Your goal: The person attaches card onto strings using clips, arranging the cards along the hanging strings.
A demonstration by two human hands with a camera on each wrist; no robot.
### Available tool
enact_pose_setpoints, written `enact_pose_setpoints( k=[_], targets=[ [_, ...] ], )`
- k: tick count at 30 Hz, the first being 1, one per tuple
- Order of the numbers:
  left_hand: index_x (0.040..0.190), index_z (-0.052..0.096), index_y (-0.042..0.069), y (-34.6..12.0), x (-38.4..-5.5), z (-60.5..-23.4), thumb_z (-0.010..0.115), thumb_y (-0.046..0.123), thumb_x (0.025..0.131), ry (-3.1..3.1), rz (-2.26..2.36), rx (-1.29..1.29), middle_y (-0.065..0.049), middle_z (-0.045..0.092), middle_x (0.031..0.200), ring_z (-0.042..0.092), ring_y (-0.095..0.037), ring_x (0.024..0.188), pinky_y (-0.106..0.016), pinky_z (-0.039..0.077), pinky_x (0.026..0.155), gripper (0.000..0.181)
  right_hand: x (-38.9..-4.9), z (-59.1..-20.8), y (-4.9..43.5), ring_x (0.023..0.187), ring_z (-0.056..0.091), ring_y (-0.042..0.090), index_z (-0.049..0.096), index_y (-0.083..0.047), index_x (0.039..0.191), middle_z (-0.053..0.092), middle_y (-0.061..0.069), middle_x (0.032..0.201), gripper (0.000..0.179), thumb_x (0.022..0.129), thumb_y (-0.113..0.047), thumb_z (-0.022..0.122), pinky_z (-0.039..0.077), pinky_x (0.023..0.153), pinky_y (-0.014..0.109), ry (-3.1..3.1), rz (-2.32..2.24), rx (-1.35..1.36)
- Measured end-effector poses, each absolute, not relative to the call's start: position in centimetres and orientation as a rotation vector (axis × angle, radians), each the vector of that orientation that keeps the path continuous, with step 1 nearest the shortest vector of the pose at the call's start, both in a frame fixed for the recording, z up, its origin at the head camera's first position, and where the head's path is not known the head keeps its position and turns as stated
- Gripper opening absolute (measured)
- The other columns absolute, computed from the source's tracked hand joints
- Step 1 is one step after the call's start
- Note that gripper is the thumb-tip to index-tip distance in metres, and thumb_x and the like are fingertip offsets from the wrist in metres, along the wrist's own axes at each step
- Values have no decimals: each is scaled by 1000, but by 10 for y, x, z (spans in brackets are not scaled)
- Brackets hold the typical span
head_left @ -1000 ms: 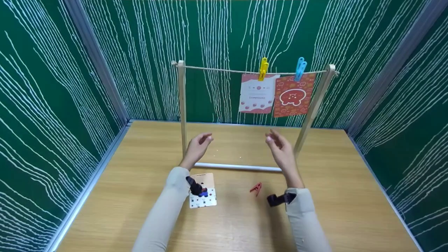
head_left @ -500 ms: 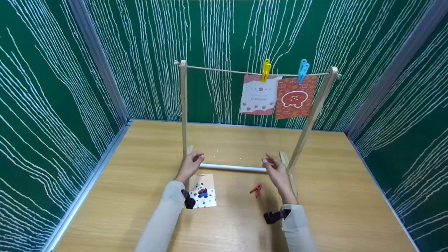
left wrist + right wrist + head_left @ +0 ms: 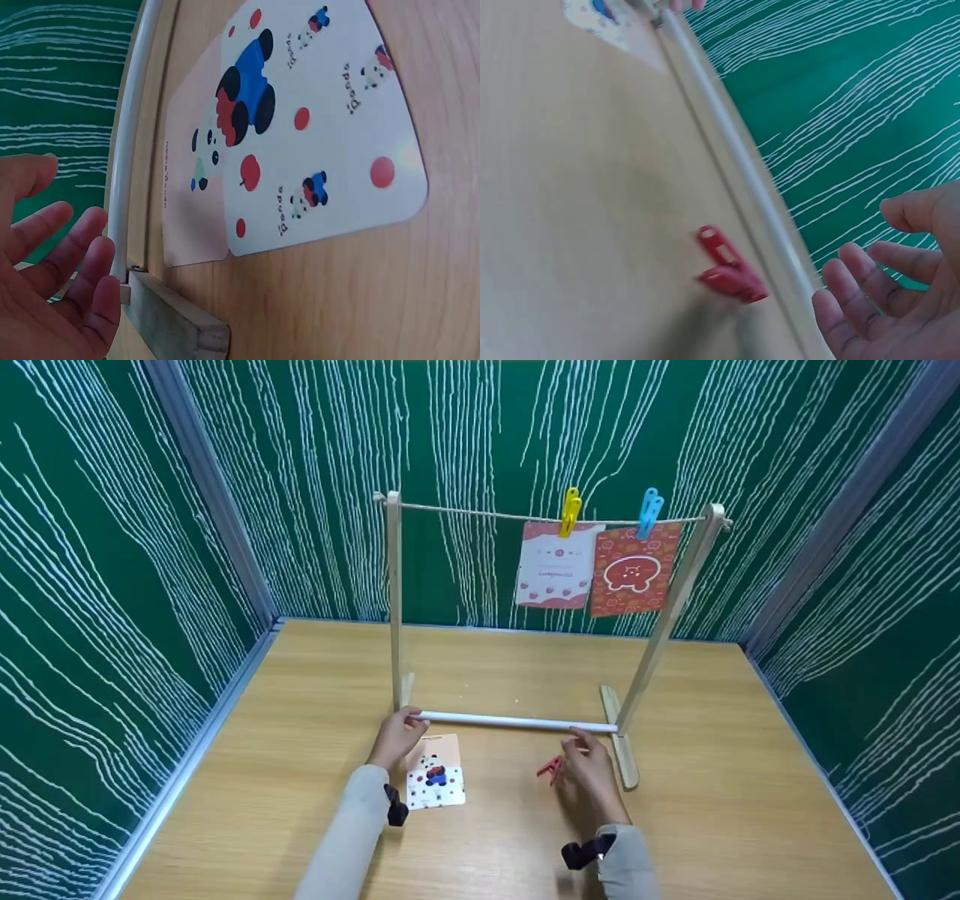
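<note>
Your left hand and right hand spread loosely, empty; the card looks light, bendable: pinch its edge.

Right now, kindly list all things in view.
table: 1, tan, foreground
rack: 1, tan, on table
bar: 1, white, rack base
cord: 1, beige, rack top
upper pegs: 2, yellow and blue, cord
loose peg: 1, red, table
hanging cards: 2, pinkish and red, cord
flat card: 1, mostly white, table
walls: 3, green, around
wall posts: 2, grey, corners
sleeves: 2, pale, foreground
cameras: 2, black, on sleeves
left grip: 1, bare, near bar
right grip: 1, bare, near bar
</note>
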State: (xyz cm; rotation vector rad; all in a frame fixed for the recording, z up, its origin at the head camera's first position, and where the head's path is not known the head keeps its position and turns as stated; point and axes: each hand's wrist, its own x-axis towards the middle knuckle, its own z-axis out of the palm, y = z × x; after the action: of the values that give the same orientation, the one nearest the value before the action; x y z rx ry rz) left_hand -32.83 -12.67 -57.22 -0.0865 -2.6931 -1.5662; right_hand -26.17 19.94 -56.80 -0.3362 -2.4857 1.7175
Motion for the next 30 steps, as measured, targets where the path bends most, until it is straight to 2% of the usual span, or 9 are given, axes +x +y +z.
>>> enact_pose_setpoints(
  k=[8, 15, 17, 19, 21, 23, 25, 27, 30],
  targets=[
    [115, 61, -7, -134, -332, -592, 66, 11, 86, -2733, -1553, -58, -5, 56, 79, 48, -13, 68, -26, 44, 66, 35, -251, -589, 197, 92, 63, 30, 35, 7, 139, 59, 24, 112, 54, 97, -19, 55, 51, 73, 26, -2461, 1825, -386],
    [117, 59, -6, -141, -332, -596, 65, 17, 89, -2810, -1644, 15, -17, 62, 104, 58, -24, 92, -35, 49, 80, 37, -249, -600, 197, 106, 59, 37, 32, 13, 137, 62, 27, 110, 59, 97, -23, 55, 46, 95, 43, -2564, 1727, -361],
    [119, 58, -4, -142, -331, -595, 65, 18, 89, -2837, -1661, 56, -17, 61, 109, 57, -25, 97, -37, 48, 85, 37, -249, -603, 196, 104, 59, 36, 34, 14, 135, 63, 25, 106, 58, 95, -23, 56, 43, 98, 45, -2592, 1703, -360],
    [119, 58, -3, -143, -330, -595, 66, 19, 89, -2870, -1643, 70, -16, 61, 112, 56, -26, 99, -39, 47, 88, 38, -249, -607, 194, 96, 61, 31, 39, 16, 129, 63, 21, 99, 54, 94, -20, 58, 45, 94, 40, -2609, 1683, -339],
    [118, 58, -2, -142, -329, -594, 67, 19, 89, -2900, -1617, 74, -16, 59, 112, 55, -25, 100, -39, 46, 89, 38, -251, -610, 191, 80, 59, 21, 50, 15, 115, 61, 14, 86, 41, 91, -16, 62, 48, 78, 30, -2611, 1653, -305],
    [117, 58, -3, -142, -328, -594, 69, 17, 88, -2915, -1591, 58, -16, 58, 111, 54, -25, 98, -39, 45, 89, 38, -252, -612, 187, 68, 52, 13, 56, 10, 99, 55, 8, 76, 29, 87, -14, 66, 43, 64, 23, -2616, 1608, -261],
    [117, 57, -4, -142, -328, -594, 70, 16, 86, -2922, -1579, 52, -16, 57, 109, 52, -24, 96, -38, 45, 88, 38, -254, -614, 185, 64, 46, 12, 58, 7, 91, 52, 6, 73, 24, 84, -14, 68, 38, 57, 20, -2622, 1561, -225],
    [116, 57, -6, -142, -328, -593, 71, 14, 85, -2923, -1563, 34, -17, 57, 108, 52, -23, 94, -37, 45, 87, 40, -254, -614, 183, 69, 47, 15, 59, 8, 96, 52, 9, 79, 30, 82, -16, 70, 38, 60, 21, -2641, 1508, -223],
    [117, 56, -8, -142, -329, -591, 73, 12, 82, -2925, -1551, 19, -18, 58, 107, 52, -23, 93, -37, 46, 85, 44, -253, -614, 181, 88, 49, 25, 55, 12, 114, 51, 17, 98, 50, 81, -21, 71, 41, 75, 29, -2665, 1470, -263]
  ],
)
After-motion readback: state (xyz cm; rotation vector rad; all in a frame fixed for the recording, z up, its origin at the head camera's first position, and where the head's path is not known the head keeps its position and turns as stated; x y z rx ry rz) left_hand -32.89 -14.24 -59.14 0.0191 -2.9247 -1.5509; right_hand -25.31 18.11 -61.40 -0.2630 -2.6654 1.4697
